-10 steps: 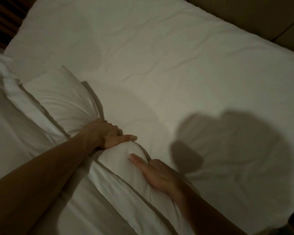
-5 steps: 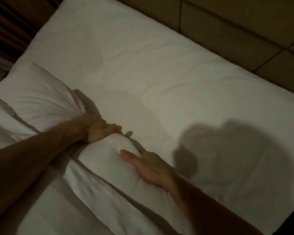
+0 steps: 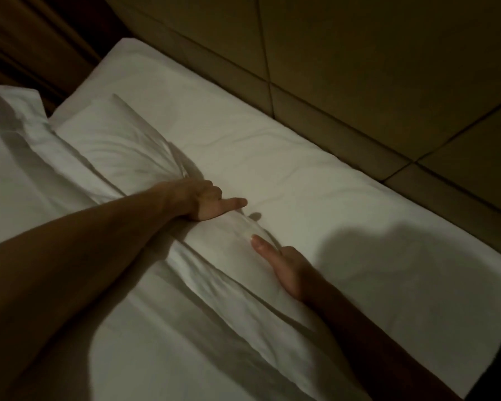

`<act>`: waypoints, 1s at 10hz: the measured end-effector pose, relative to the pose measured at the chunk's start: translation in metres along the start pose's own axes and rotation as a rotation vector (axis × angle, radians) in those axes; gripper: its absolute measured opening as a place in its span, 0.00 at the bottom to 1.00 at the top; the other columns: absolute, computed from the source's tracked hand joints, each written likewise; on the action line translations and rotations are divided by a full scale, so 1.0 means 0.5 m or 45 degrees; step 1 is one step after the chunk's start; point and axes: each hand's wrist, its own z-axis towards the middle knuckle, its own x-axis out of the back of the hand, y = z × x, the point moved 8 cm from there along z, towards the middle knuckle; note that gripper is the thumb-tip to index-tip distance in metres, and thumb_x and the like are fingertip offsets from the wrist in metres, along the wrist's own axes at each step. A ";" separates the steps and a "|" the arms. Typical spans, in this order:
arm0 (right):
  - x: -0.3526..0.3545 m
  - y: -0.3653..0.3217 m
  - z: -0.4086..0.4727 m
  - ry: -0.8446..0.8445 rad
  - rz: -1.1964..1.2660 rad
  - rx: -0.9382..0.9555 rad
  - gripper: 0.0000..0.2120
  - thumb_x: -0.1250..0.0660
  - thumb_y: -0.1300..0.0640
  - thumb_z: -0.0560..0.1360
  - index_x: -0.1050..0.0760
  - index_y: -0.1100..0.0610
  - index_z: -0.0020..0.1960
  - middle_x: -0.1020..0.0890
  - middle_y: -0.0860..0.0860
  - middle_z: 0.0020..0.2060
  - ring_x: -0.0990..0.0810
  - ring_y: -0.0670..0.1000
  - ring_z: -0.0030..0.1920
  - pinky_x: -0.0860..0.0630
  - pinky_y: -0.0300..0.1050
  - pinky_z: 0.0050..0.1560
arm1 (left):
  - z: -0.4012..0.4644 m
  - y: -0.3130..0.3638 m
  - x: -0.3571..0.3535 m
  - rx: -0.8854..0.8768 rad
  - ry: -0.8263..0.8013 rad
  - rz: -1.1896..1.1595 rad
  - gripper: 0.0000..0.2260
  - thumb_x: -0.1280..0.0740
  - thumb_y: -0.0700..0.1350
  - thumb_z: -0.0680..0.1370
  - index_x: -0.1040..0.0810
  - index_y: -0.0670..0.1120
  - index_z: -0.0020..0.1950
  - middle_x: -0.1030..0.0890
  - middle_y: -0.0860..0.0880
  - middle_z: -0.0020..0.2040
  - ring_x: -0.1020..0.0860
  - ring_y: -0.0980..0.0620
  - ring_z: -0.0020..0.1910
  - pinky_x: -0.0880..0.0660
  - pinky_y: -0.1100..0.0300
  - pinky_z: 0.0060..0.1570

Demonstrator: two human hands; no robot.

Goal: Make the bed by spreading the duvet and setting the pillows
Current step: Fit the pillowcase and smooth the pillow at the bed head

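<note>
Hands worked along the far edge of a plump white fabric pillow point(image 3: 122, 146) that ran as a diagonal band from the upper left of the frame toward the lower right, lying on the white sheet-covered bed point(image 3: 315, 192). The left hand point(image 3: 203, 201), near the centre of the frame, gripped that edge of the pillow with its fingers curled into the bunched cloth and 1 finger stretched out toward the right. The right hand point(image 3: 284, 267), just below and to the right of it, held the same edge, its thumb laid straight along the top and the other fingers tucked down behind the fabric. A folded white duvet point(image 3: 26, 175) lay beside the pillow at the left of the frame, touching its near side. Dark padded headboard panels point(image 3: 388, 82) filled the upper right, running along the bed's far edge. Light was dim, and shadows fell across the sheet at the right.
</note>
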 end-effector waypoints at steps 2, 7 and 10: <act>0.027 0.035 0.024 0.099 -0.015 0.033 0.59 0.45 0.11 0.50 0.22 0.54 0.62 0.19 0.52 0.58 0.21 0.53 0.58 0.27 0.55 0.65 | 0.041 0.035 -0.028 -0.043 -0.033 0.016 0.32 0.54 0.63 0.82 0.27 0.40 0.69 0.25 0.40 0.66 0.28 0.42 0.66 0.35 0.52 0.66; -0.009 -0.017 -0.067 -0.012 -0.030 0.669 0.37 0.31 0.33 0.66 0.39 0.34 0.73 0.30 0.32 0.68 0.31 0.34 0.68 0.35 0.35 0.68 | 0.006 0.044 -0.098 -0.529 -0.034 0.187 0.46 0.51 0.83 0.62 0.40 0.58 0.72 0.20 0.54 0.56 0.22 0.53 0.53 0.27 0.56 0.55; 0.048 -0.051 -0.028 0.014 -0.146 0.489 0.53 0.34 0.25 0.55 0.42 0.39 0.76 0.30 0.38 0.69 0.30 0.43 0.68 0.32 0.47 0.69 | 0.032 0.058 -0.019 -0.496 -0.001 0.187 0.44 0.47 0.83 0.61 0.33 0.53 0.64 0.22 0.56 0.46 0.23 0.56 0.44 0.24 0.55 0.49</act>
